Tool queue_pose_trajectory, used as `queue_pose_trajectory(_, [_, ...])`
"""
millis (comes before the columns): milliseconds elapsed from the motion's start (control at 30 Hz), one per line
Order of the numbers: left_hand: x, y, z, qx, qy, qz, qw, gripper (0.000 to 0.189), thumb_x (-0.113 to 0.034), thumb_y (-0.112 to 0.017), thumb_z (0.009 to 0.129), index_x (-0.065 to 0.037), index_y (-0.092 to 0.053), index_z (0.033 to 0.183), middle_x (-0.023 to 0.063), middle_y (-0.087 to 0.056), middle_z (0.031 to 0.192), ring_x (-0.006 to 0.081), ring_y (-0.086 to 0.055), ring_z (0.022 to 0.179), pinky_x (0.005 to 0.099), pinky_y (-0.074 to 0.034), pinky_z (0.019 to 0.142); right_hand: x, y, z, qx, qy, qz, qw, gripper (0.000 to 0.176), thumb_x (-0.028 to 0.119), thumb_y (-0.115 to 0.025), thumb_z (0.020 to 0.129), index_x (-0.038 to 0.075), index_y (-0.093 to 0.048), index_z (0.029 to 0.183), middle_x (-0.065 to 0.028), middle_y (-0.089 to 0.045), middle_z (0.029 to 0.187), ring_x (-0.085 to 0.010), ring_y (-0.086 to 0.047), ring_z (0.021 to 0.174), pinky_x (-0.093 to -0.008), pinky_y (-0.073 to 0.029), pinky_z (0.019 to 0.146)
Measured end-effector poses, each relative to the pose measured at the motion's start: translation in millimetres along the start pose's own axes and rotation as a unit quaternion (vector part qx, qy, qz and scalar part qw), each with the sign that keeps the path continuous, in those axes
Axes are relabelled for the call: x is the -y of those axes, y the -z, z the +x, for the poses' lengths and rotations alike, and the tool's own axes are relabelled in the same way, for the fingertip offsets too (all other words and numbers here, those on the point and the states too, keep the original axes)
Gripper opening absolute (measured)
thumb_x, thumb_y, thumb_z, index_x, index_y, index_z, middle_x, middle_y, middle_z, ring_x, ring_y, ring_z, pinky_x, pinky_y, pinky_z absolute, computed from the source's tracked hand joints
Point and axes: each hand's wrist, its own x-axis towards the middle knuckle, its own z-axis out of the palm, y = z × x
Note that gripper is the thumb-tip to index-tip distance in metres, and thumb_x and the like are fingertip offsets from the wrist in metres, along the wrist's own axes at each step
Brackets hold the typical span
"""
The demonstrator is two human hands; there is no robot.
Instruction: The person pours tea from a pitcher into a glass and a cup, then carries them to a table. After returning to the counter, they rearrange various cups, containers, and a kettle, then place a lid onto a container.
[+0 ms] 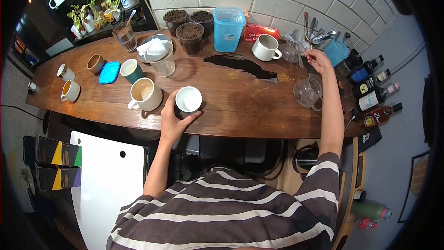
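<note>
My left hand (175, 119) is wrapped around a cup (188, 98) with a white inside, which stands near the table's front edge. To its left is a cream mug (147, 95) with brown residue inside. My right hand (320, 61) is stretched to the back right, fingers pinched together beside several spoons (298, 38) in a clear glass holder (290, 53). What the fingertips hold, if anything, is too small to make out. A glass jug (307, 91) lies or stands close to my right forearm. A white enamel mug (266, 47) sits left of the spoons.
Along the wall stand soil-filled plastic cups (189, 37), a blue container (229, 30) and a red box (261, 32). Glass jars (163, 62), mugs and a blue lid (109, 72) occupy the left. Bottles (374, 97) line the right end. A dark torn-looking patch (240, 65) marks the wooden table (231, 111).
</note>
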Motion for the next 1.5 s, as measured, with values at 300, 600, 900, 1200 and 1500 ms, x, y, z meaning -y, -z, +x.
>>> queue_pose_trajectory(300, [0.0,1.1,0.1,0.003,-0.004,-0.001,1.000,0.075,-0.018,-0.091,0.068,0.002,-0.053,0.130,0.0184,-0.064,0.124,0.0315,-0.063,0.116,0.0400,-0.049,0.100,-0.4,7.1,2.5,0.052,-0.053,-0.019,0.997,0.009,0.013,-0.072,0.091,0.007,-0.065,0.093,-0.0029,-0.067,0.081,-0.0115,-0.061,0.071,-0.0285,-0.052,0.063])
queue_pose_trajectory(600, [3.1,1.6,0.1,0.005,-0.013,-0.007,1.000,0.076,-0.018,-0.091,0.068,0.002,-0.053,0.131,0.0184,-0.064,0.126,0.0322,-0.063,0.117,0.0402,-0.048,0.101,7.8,-4.7,-7.2,0.044,-0.054,-0.024,0.997,0.013,0.018,-0.070,0.094,0.007,-0.065,0.095,-0.0052,-0.069,0.086,-0.0108,-0.063,0.071,-0.0266,-0.053,0.061])
queue_pose_trajectory(900, [4.3,2.1,-0.1,0.010,-0.004,-0.019,1.000,0.078,-0.018,-0.092,0.067,0.002,-0.053,0.131,0.0178,-0.064,0.127,0.0313,-0.063,0.117,0.0402,-0.049,0.101,31.4,-14.0,-35.7,-0.042,-0.127,-0.233,0.963,0.069,0.052,-0.067,0.092,-0.003,-0.044,0.127,-0.0142,-0.070,0.080,-0.0137,-0.060,0.051,-0.0303,-0.048,0.040])
queue_pose_trajectory(1200, [0.4,7.3,5.4,0.040,-0.017,-0.027,0.999,0.075,-0.019,-0.090,0.069,-0.001,-0.053,0.133,0.0167,-0.065,0.125,0.0298,-0.063,0.117,0.0388,-0.048,0.100,95.4,-85.2,-187.0,-0.170,0.196,-0.478,0.839,0.047,0.049,-0.060,0.097,0.005,-0.050,0.085,-0.0039,-0.051,0.051,-0.0107,-0.050,0.046,-0.0292,-0.039,0.048])
queue_pose_trajectory(1500, [-13.9,-3.9,14.8,0.103,0.024,-0.136,0.985,0.085,-0.011,-0.087,0.071,-0.001,-0.042,0.142,0.0114,-0.056,0.133,0.0211,-0.053,0.126,0.0360,-0.040,0.110,-7.7,-131.3,-339.8,-0.017,0.192,-0.267,0.944,0.017,0.017,-0.065,0.097,0.004,-0.054,0.099,0.0022,-0.054,0.067,-0.0041,-0.050,0.063,-0.0226,-0.038,0.056])
